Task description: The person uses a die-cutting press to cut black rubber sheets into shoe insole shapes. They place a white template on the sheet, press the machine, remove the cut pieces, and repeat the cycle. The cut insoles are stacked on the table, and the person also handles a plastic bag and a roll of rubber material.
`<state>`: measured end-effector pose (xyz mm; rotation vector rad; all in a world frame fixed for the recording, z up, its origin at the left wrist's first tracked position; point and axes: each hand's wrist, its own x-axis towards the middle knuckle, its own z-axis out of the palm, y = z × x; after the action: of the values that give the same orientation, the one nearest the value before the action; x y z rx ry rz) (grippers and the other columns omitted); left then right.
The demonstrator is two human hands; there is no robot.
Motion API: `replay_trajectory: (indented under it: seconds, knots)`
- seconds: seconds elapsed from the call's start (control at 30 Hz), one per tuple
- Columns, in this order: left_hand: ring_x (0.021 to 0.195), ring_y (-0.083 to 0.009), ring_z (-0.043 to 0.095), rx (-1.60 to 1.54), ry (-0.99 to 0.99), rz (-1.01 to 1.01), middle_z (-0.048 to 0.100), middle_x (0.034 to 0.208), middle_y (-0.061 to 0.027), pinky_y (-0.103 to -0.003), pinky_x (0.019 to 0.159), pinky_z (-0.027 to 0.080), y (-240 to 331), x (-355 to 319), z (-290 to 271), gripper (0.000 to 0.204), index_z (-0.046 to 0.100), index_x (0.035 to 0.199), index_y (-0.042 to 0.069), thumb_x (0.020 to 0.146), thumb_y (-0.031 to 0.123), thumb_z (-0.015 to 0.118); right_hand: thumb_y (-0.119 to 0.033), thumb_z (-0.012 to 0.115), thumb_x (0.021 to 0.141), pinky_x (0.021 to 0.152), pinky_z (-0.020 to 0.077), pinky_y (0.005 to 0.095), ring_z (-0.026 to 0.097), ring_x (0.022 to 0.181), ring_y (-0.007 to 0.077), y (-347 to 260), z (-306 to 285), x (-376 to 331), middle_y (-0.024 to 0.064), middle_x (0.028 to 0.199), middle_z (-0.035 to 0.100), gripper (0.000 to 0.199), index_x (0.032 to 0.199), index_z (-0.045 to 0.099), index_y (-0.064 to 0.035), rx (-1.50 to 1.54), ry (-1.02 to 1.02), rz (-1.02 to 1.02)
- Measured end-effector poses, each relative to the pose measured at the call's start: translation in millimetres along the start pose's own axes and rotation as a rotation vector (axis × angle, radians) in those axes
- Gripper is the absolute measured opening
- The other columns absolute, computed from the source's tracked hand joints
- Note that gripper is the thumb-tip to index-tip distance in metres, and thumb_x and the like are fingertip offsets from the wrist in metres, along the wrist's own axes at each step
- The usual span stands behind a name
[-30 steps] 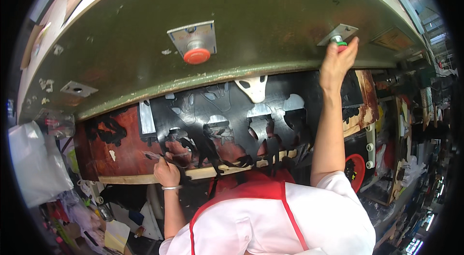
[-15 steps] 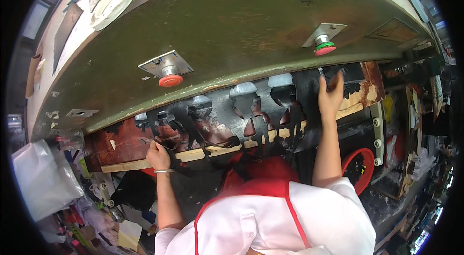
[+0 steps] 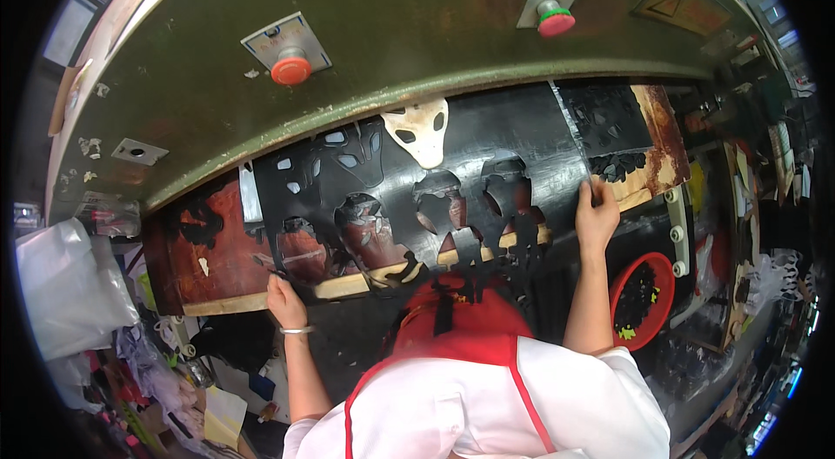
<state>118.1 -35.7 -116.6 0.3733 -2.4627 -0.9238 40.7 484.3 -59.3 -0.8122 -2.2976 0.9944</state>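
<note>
Your black sheet (image 3: 513,129) lay across the middle of the frame, its cut-out lower part reaching toward your red apron (image 3: 491,320). Your left hand (image 3: 287,304), lower left of centre, had its fingers closed on the sheet's lower left corner; your right hand (image 3: 597,220), right of centre, pinched the right edge. A white mask-shaped piece (image 3: 426,153) lay on the sheet at upper centre, well apart from both hands. At lower right, a round red basin (image 3: 668,275) held black scraps (image 3: 637,296) and some yellow-green bits (image 3: 627,333).
</note>
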Motion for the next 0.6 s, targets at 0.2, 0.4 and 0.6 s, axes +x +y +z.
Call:
replay_trajectory:
  seconds: [0.2,0.4,0.6]
  knots:
    - [0.067,-0.0181,0.053,-0.206,-0.294,-0.379,0.058,0.072,-0.0064,-0.031,0.066,0.043,11.2,-12.5,-53.3,0.048,0.061,0.096,0.000,0.104,0.037,0.031,-0.028,0.085,0.063,0.103,0.0380,0.0462,0.044,0.124,0.0399,-97.0,54.9,-40.9,0.0252,0.127,0.052,0.090,0.139,0.043,-0.0063,0.024,-0.352,-0.529]
    - [0.116,-0.0314,0.055,0.097,-0.079,0.185,0.056,0.125,-0.0198,-0.039,0.101,0.040,77.1,24.7,-39.0,0.041,0.051,0.129,-0.001,0.090,0.011,0.058,-0.016,0.084,0.057,0.102,0.0360,0.0555,0.029,0.125,0.0553,-123.6,78.4,-125.7,0.0390,0.132,0.031,0.095,0.140,0.039,-0.0067,0.029,-0.401,-0.566]
    - [0.140,-0.0342,0.029,0.471,-0.467,0.223,0.034,0.149,-0.0169,-0.054,0.115,0.015,97.1,-1.2,-15.5,0.054,0.046,0.138,0.009,0.086,0.015,0.060,-0.014,0.086,0.057,0.098,0.0447,0.0428,0.052,0.117,0.0350,-107.3,22.9,-121.8,0.0228,0.124,0.053,0.092,0.136,0.042,-0.0043,0.247,-0.627,-0.272]
